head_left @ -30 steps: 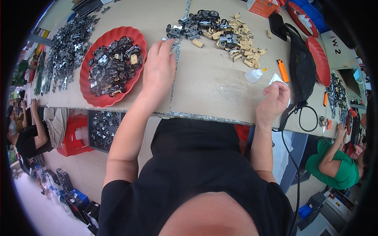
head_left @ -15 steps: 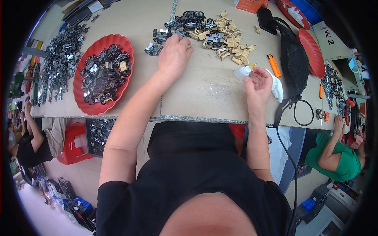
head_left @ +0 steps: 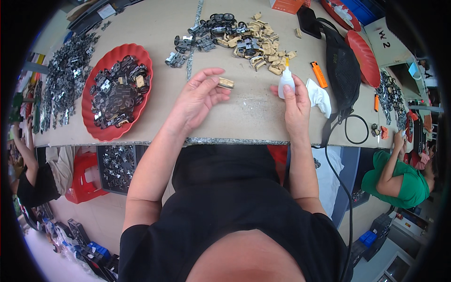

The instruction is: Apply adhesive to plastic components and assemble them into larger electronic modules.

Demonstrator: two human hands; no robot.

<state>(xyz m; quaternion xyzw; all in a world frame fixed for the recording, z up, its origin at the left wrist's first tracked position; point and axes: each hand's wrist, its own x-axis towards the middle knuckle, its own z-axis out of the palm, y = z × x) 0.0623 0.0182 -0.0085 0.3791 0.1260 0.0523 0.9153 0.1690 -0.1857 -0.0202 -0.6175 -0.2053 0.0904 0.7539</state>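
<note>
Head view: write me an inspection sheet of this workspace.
Surface: light tabletop, pale specks on it.
Work items: tan part; white bottle, tip up; tan pieces heaped beside dark wheeled parts; red bowl of mostly dark parts.
Clutter: orange object, white tissue, black bag.
Hands: left hand holds the tan part; right hand holds the bottle.
Cables: black cord runs past the front edge, right.
Surroundings: person in green, right; person in black, left.

Tan pc (head_left: pixel 226 83) in L fingers (head_left: pixel 220 98); yel.-tipped wht btl (head_left: pixel 285 82) upright, R fingers (head_left: pixel 301 87).
</note>
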